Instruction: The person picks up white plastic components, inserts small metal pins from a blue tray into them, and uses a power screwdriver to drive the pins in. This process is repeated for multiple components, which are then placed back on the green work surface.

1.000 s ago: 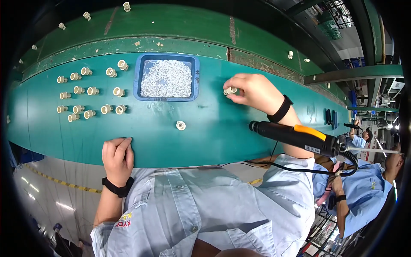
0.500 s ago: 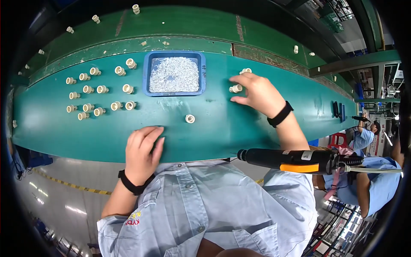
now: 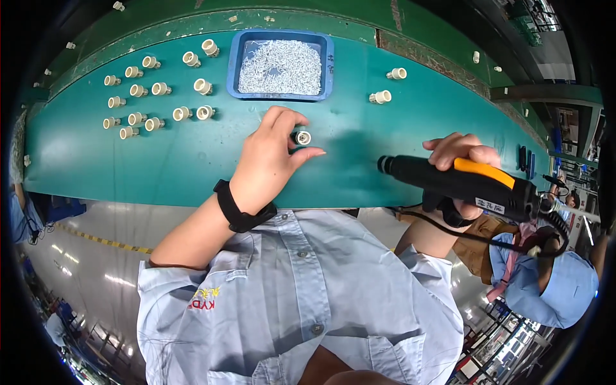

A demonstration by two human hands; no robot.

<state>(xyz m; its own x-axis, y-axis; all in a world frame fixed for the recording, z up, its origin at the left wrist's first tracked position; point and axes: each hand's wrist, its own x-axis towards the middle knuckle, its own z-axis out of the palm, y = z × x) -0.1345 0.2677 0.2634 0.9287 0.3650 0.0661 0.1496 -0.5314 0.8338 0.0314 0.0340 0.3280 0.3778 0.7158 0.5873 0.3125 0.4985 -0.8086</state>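
My left hand [image 3: 273, 147] is over the green table, thumb and forefinger spread on either side of a cream lamp socket [image 3: 303, 138]. The socket's round open end faces up; a gap shows between it and both fingertips. In my right hand [image 3: 463, 154] is a black electric screwdriver [image 3: 462, 183] with an orange lever, fingers wrapped over its body. Its tip points left toward the socket, well apart from it. Beyond my left hand, a blue tray [image 3: 233, 67] holds a heap of small silvery pieces that look like screws.
Several cream sockets [image 3: 160, 88] stand in loose rows at the left of the table [image 3: 212, 173]. Two more sockets [image 3: 380, 97] lie at the right. A cable [image 3: 475, 240] hangs under the screwdriver. A person in blue [image 3: 552, 282] is at the far right.
My left hand has moved right and forward to the single socket. My right hand has left the sockets at the right and taken hold of the hanging screwdriver. The view has shifted.
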